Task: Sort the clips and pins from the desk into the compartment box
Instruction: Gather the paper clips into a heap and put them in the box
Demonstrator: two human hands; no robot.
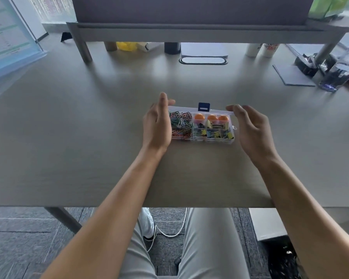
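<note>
A clear plastic compartment box [201, 139] with a blue latch [204, 107] lies in the middle of the grey desk [89, 137]. Its left compartments hold coloured paper clips [180, 125]. Orange round-headed pins [212, 117] fill the upper right compartments, and small binder clips [214, 132] lie below them. My left hand [156, 123] stands edge-on against the box's left end, fingers straight. My right hand [250, 127] hovers at the box's right end with fingers relaxed, fingertips near the back right corner. Whether it touches the box is unclear.
A raised monitor shelf [189, 30] spans the back of the desk, with cups, a yellow item and a notepad [205, 50] beneath it. A grey pad [292, 75] and dark packets [310, 65] lie at the back right. A paper stand [8, 41] is at the far left.
</note>
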